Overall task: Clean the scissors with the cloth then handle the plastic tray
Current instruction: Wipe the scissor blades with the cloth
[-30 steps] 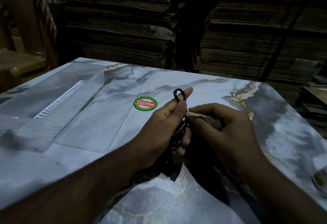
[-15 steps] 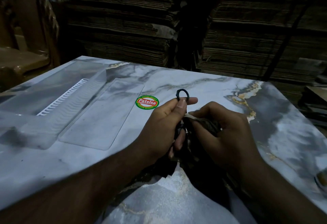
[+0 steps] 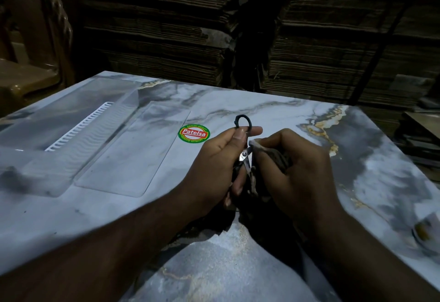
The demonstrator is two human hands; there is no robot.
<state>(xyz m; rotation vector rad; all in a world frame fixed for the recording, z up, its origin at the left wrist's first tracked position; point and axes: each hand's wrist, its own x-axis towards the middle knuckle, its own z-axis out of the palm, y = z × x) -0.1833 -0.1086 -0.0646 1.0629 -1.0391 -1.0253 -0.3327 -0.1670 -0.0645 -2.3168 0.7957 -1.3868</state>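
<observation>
My left hand [image 3: 214, 168] grips small scissors [image 3: 245, 156] with black handles; one handle loop sticks up above my thumb and the steel pivot and blades show between my hands. My right hand [image 3: 295, 173] holds a dark, dirty cloth [image 3: 276, 156] pressed against the blades. Both hands hover over the middle of a marble-patterned table [image 3: 238, 266]. A clear plastic tray [image 3: 100, 144] with a white slotted strip lies flat on the table to the left, apart from both hands.
A round red and green sticker [image 3: 194, 133] sits on the table just left of my hands. Stacks of flattened cardboard [image 3: 166, 27] rise behind the table. A brown plastic chair [image 3: 26, 68] stands at far left. A small round object [image 3: 422, 230] lies near the right edge.
The cloth has slid down along the scissors, so the shiny pivot and blades now show between my hands. Both hands stay together over the table's middle.
</observation>
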